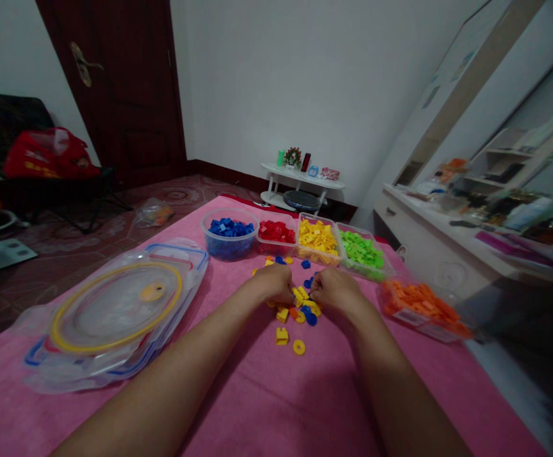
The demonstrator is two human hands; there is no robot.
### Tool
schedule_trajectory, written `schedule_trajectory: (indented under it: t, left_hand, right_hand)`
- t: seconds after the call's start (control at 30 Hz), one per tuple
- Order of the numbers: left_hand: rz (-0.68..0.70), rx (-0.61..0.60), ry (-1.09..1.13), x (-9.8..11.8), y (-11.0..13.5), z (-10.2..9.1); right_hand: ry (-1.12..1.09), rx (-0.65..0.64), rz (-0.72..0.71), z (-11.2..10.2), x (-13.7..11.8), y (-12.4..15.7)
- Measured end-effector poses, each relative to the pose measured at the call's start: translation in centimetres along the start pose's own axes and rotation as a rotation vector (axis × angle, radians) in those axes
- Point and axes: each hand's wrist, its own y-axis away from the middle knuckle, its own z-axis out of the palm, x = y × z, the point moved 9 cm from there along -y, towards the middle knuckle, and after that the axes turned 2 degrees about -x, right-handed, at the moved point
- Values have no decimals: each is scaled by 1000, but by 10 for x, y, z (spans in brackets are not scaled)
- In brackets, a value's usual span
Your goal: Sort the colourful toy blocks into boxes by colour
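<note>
My left hand (275, 283) is at the left side of a small pile of yellow and blue toy building pieces (301, 294), its fingers curled down and closed. Opposite it, my right hand (334, 289) has its fingers bent together at the pile's right side. What either hand grips, if anything, is hidden by the fingers. Closer to me lie a yellow block (281, 336) and a yellow ring (299, 347). A blue disc (311, 319) and an orange piece are at the pile's near edge. Beyond the hands is a loose blue piece (305, 264).
Along the far edge stand tubs of blue (229, 249), red (276, 247), yellow (318, 254) and green pieces (362, 266). A box of orange pieces (419, 320) is at the right. Stacked clear lids (115, 362) lie left on the pink cloth (267, 412).
</note>
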Motion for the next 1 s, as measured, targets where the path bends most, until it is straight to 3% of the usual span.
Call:
schedule_trajectory:
  t: [0.13, 0.3, 0.43, 0.6, 0.7, 0.8, 0.9, 1.0]
  left_hand:
    - [30, -30, 99, -8, -9, 4]
    - [-62, 79, 593, -21, -19, -2]
    - [-180, 24, 1024, -29, -23, 9]
    - [-232, -44, 1253, -34, -24, 18]
    - [-242, -116, 1333, -32, -22, 22]
    - [-270, -166, 1448, -27, -18, 25]
    - [-263, -223, 1565, -20, -15, 29]
    - [-204, -279, 1677, -11, -17, 32]
  right_hand:
    - [-80, 33, -23, -5, -2, -4]
    - [-163, 175, -10, -14, 2, -10]
    - [-37, 166, -81, -2, -14, -6]
    - [21, 174, -139, 5, -24, -3]
    - [-73, 220, -102, -5, -15, -6]
    - [-274, 369, -113, -27, -10, -4]
    - [-475, 500, -225, -44, -19, 4]
    - [-534, 490, -372, -46, -38, 10]
